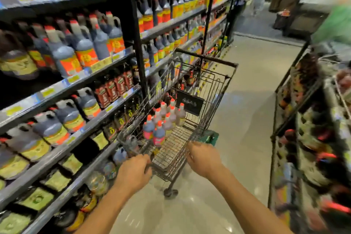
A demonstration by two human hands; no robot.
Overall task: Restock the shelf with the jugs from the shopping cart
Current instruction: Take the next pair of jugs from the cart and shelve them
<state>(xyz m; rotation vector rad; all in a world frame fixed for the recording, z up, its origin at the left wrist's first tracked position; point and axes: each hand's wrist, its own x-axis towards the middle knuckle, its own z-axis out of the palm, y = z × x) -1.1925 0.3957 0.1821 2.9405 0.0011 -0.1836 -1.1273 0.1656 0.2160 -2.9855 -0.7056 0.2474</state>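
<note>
A cluster of jugs (163, 119) with dark liquid, red caps and bright labels stands upright in the left half of the shopping cart (213, 100), towards its middle. They are packed close together, touching one another. A black sign (190, 103) hangs inside the basket just beyond them.

The cart is a dark wire one, angled away from me along the aisle. My left hand (133, 172) grips its near left corner, fingers (144, 159) curled round the rim. My right hand (204, 157) holds the near right corner the same way, clamped over the wire, though motion blur softens the detail. A green object (209, 137) shows just beyond my right hand. One wheel (170, 192) sits on the pale glossy floor (247, 100).

Along the left runs the shelf (62, 150), several dark tiers with yellow price tags, lined with similar handled jugs (64, 57) and smaller bottles. On the right stands another rack (303, 119), heavily blurred.
</note>
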